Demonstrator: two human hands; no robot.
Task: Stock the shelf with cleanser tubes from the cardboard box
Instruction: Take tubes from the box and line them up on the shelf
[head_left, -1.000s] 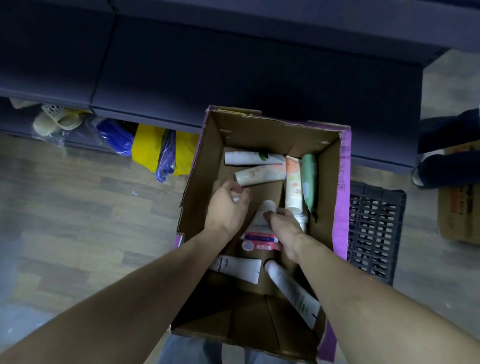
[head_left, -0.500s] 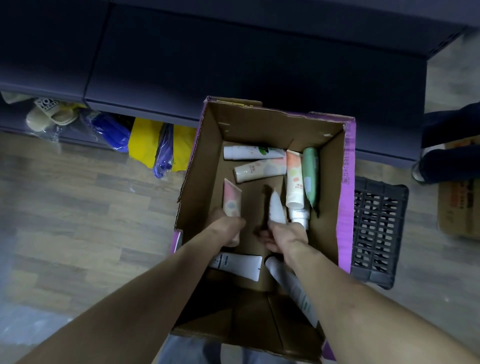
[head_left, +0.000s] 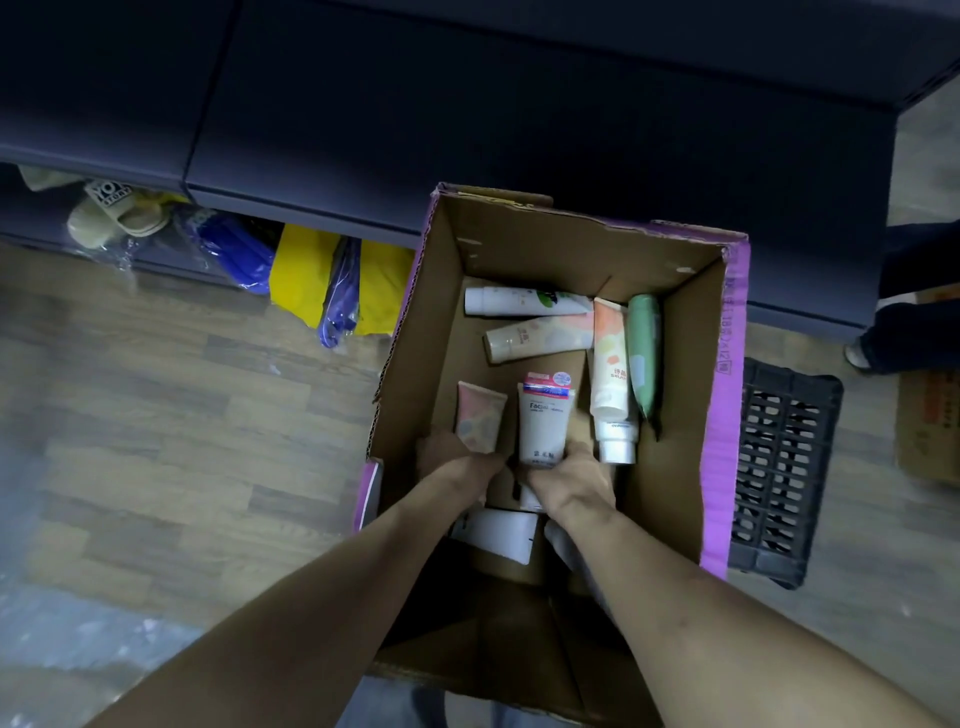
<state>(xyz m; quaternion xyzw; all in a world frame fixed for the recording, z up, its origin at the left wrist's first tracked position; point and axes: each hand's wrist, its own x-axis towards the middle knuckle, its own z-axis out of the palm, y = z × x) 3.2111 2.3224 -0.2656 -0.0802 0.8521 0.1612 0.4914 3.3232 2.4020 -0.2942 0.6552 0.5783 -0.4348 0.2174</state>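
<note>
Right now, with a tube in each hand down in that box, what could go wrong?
Both grips sit low: the left hand holds the pink tube by its lower end, the right hand the white Facial tube likewise, so either might slip on lifting. The tall cardboard box walls could catch a tube coming out. The black crate beside it may be a trip hazard.

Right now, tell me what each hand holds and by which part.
Left hand grips the pink tube by its lower end; right hand grips the white Facial tube by its lower end.
</note>
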